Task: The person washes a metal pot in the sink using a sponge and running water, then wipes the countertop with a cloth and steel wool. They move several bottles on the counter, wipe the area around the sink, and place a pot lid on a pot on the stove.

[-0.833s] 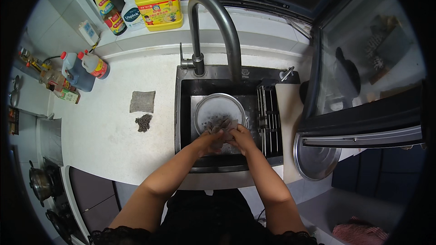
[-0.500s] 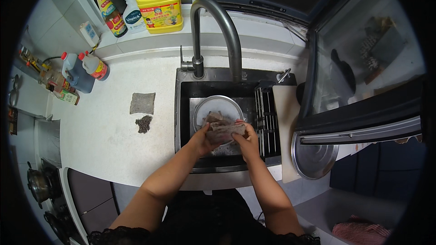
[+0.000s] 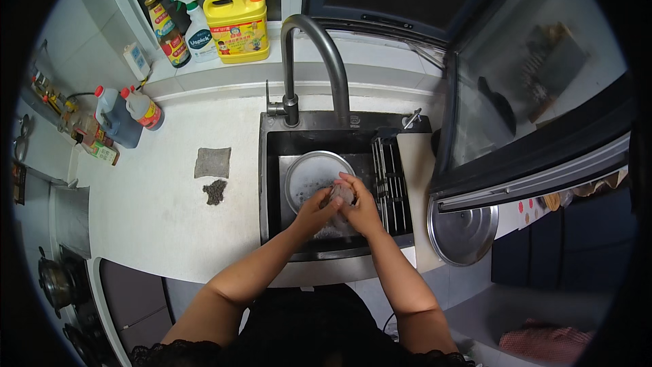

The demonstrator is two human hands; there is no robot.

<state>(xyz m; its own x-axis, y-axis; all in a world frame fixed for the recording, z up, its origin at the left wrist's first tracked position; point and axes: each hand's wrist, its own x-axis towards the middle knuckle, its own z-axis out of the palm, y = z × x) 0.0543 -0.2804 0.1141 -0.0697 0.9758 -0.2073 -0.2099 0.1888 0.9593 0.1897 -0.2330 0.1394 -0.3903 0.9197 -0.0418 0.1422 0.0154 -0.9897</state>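
A greyish-brown cloth [image 3: 342, 194] is bunched into a small wad between my two hands. My left hand [image 3: 316, 212] closes on it from the left, and my right hand [image 3: 363, 209] wraps it from the right. Both are over a round metal basin [image 3: 288, 190], which holds cloudy liquid with bubbles on top. The basin stands in the dark sink [image 3: 274, 234]. On the counter to the left lie a flat grey-brown cloth [image 3: 212, 162] and, just nearer, a dark scouring-wool clump [image 3: 215, 192].
The curved faucet [image 3: 343, 68] arches over the sink's far side. A dark rack [image 3: 388, 177] and a pale board [image 3: 414, 197] are at right, beside a round metal lid [image 3: 463, 234]. An open window sash [image 3: 530, 170] juts inward. A yellow jug [image 3: 241, 34] stands on the sill.
The cloth was spread loosely between my hands and is now squeezed into a compact wad. My hands have come closer together. The view has shifted slightly.
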